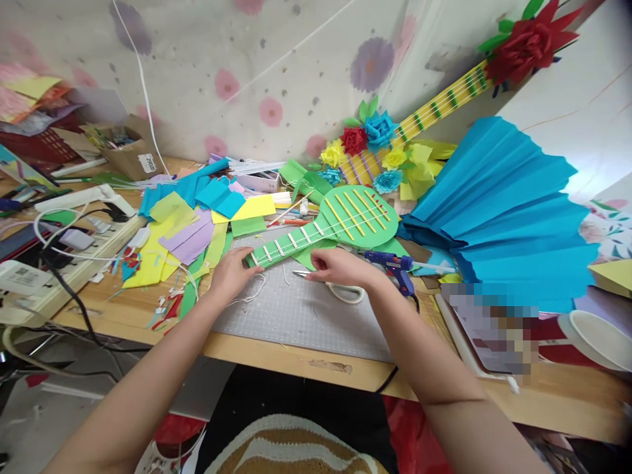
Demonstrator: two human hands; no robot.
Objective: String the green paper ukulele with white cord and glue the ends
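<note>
A green toy lute [363,220] with yellow and white strips and white strings lies slantwise, its round body at the far right. My left hand [233,271] grips the end of its narrow neck, thumb on the near edge. My right hand [340,266] is closed, fingers curled at the metal blades of a pair of scissors. The white handle loop of the scissors [348,294] shows below the wrist on the grey cutting mat [296,322]. Loose white string [253,293] lies by my left hand. A blue glue gun [395,263] rests right of my right hand.
Crepe paper scraps [187,237] cover the left side. A power strip [74,257] with cables stands at far left. A yellow toy instrument with paper flowers [439,108] leans behind. At right are pleated blue paper [508,217], a blurred phone-like device [484,329] and a cup [600,339].
</note>
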